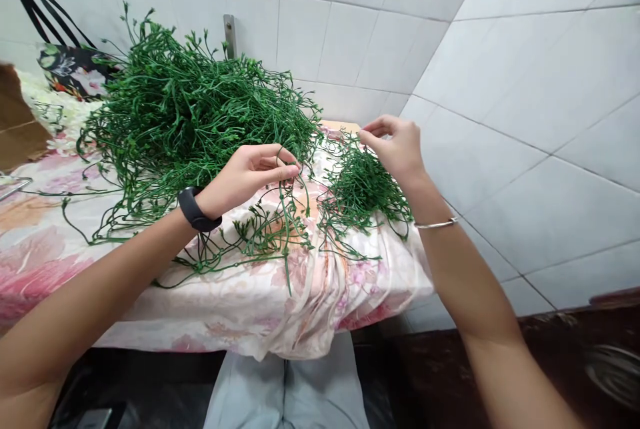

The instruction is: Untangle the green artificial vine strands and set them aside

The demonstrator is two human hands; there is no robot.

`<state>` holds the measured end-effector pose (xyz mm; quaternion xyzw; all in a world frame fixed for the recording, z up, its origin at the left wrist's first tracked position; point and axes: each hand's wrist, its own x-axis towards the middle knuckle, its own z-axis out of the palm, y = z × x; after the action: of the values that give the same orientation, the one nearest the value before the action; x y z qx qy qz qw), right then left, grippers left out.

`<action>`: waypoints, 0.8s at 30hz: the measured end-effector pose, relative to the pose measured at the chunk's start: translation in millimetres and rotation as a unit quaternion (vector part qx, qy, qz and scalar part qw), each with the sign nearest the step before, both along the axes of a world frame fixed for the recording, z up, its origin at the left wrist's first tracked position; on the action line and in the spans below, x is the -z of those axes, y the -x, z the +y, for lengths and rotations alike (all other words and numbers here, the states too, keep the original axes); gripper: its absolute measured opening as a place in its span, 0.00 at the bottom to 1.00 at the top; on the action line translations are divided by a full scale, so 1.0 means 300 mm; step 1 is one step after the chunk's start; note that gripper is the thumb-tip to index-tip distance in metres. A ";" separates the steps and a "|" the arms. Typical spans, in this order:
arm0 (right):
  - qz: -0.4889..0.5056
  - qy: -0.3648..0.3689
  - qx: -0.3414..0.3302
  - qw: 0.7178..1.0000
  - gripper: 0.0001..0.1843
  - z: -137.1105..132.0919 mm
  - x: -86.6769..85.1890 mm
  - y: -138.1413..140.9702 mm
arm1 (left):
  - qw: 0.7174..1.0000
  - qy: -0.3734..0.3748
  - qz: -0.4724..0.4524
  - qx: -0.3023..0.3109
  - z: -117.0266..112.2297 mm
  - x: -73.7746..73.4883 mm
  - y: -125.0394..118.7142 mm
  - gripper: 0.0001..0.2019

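My left hand (257, 172), with a dark band at the wrist, pinches a thin green artificial stem (286, 235) whose end hangs down over the cloth. At the right, my right hand (393, 142) has its thumb and fingertips together above a smaller pile of green sprigs (367, 185); whatever is between those fingertips is too small to make out. Behind my left hand rises a large heap of green artificial stems (195, 102) with small budded tips. Several loose stems (260, 232) lie along the front of the table below my left hand.
A flowered cloth (210, 312) covers the table and bunches at its front edge. White tiled walls (345, 35) close in the back and right. A floral bag (80, 72), white flowers (65, 115) and a cardboard box (20, 122) stand at the left.
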<state>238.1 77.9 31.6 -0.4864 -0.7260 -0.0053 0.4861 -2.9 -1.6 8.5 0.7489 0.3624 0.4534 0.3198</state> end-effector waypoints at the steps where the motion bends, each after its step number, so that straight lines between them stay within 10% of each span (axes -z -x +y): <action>1: -0.008 0.008 0.002 1.000 0.02 0.003 0.005 0.001 | 1.000 0.001 -0.003 0.002 0.001 -0.001 0.001 0.09; 10: -0.094 -0.083 0.062 0.990 0.07 -0.037 0.009 0.041 | 0.997 0.043 -0.058 0.030 0.007 0.008 0.004 0.09; 16: -0.117 0.033 -0.298 0.947 0.12 -0.161 0.023 0.139 | 0.997 0.036 -0.034 0.058 0.006 0.014 0.005 0.14; 24: -0.042 0.083 -0.359 0.929 0.07 -0.170 0.060 0.162 | 0.999 -0.029 0.020 0.008 0.003 0.011 0.006 0.20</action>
<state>189.4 26.8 13.6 -0.2313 -0.8698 0.2090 0.3826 -4.7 -0.6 5.4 0.7696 0.3495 0.4462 0.2940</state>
